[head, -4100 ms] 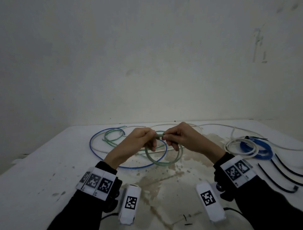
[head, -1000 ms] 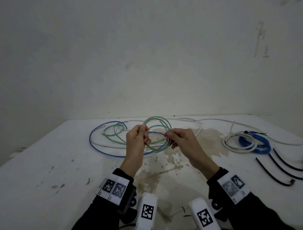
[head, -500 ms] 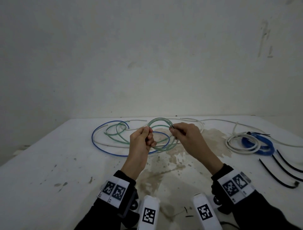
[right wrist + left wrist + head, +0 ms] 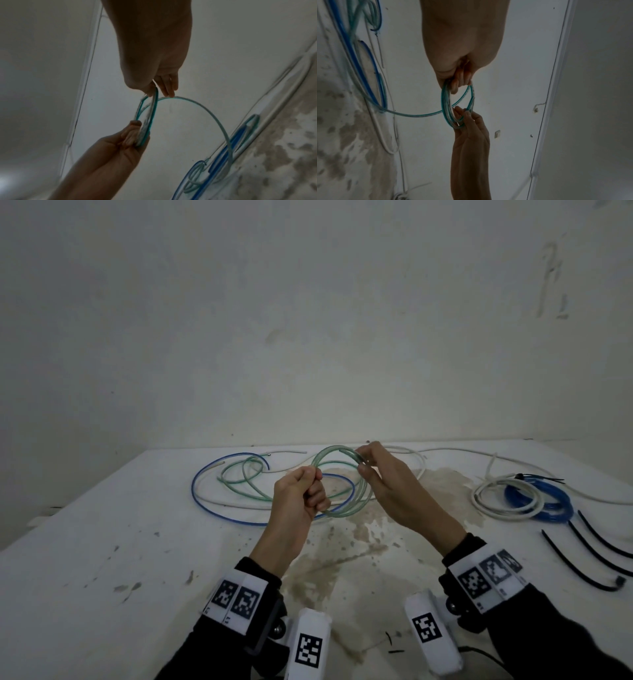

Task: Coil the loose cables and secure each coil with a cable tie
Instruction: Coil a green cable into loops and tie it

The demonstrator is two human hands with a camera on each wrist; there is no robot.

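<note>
A translucent green cable coil (image 4: 325, 452) of several loops hangs between both hands above the white table (image 4: 102, 542). My left hand (image 4: 313, 477) grips the coil's near left side in curled fingers. At the coil's far upper right, my right hand (image 4: 363, 465) pinches the strands. The left wrist view shows the coil (image 4: 444, 108) edge-on between the left hand (image 4: 460, 81) and right hand (image 4: 467, 121). In the right wrist view a loose green tail (image 4: 214, 121) arcs from the right hand (image 4: 163, 86) down to the table.
A loose blue cable (image 4: 198, 501) and a loose white cable (image 4: 421, 463) lie behind the hands, with the green tail (image 4: 239, 477) among them. At right sit a white coil (image 4: 486, 505) and a blue coil (image 4: 555, 505). Three black cable ties (image 4: 582, 563) lie near the right edge.
My right hand has risen and moved toward the far side, carrying the green strand over the top of the coil. The left hand keeps its grip and has barely shifted.
</note>
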